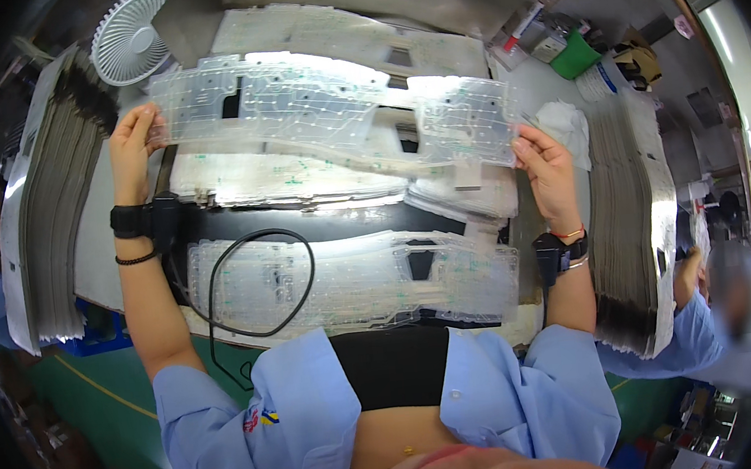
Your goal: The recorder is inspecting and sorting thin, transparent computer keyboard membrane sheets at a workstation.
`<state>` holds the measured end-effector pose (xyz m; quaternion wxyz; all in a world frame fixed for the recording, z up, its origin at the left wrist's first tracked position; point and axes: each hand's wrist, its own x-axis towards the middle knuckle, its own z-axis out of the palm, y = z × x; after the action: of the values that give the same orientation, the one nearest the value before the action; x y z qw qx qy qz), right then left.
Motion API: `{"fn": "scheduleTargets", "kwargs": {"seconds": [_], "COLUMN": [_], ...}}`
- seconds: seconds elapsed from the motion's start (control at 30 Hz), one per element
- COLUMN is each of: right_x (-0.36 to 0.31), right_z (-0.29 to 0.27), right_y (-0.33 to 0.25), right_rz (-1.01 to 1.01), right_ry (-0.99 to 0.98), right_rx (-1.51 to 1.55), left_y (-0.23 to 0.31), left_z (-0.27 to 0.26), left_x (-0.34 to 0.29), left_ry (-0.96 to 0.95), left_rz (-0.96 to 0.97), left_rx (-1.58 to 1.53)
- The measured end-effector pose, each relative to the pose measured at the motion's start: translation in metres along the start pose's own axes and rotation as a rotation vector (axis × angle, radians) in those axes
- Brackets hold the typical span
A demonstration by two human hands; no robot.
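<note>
A long, translucent plastic sheet [308,101] with thin printed circuit lines and cut-out windows is stretched between my two hands. My left hand [133,136] pinches its left end, and my right hand [546,164] grips the lower right corner between thumb and fingers. Below the raised sheet lies a stack of similar sheets [270,177], partly hidden by it. Another such stack [335,279] is nearer to me, and a further one [301,26] lies behind. Each wrist carries a black band with a dark box-shaped device.
A black cable [314,267] loops over the near stack. Tall sheet piles stand at the left [51,202] and right [628,210]. A white fan [135,39] is at the back left, a green container [573,54] at the back right. A person [675,337] works at the right.
</note>
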<state>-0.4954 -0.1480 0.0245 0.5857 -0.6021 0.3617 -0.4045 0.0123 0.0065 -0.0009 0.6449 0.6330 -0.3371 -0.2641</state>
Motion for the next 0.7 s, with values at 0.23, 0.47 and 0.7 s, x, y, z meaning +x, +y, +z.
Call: {"fn": "scheduleTargets", "kwargs": {"seconds": [0.23,0.47,0.7], "right_x": [-0.010,-0.012,-0.014], "right_z": [0.018,0.020,0.017], "right_y": [-0.013,-0.017,-0.015], "right_rz": [0.027,0.020,0.014], "right_ry": [-0.060,-0.103,-0.068], "right_rx": [-0.035,-0.016,-0.034], "left_y": [-0.012,-0.020,-0.021], "left_z": [-0.019,-0.022,-0.014], "left_x": [0.013,0.019,0.020], "left_ry": [0.027,0.042,0.004], "left_rz": [-0.008,-0.016,-0.030], "left_rx": [0.043,0.065,0.041]}}
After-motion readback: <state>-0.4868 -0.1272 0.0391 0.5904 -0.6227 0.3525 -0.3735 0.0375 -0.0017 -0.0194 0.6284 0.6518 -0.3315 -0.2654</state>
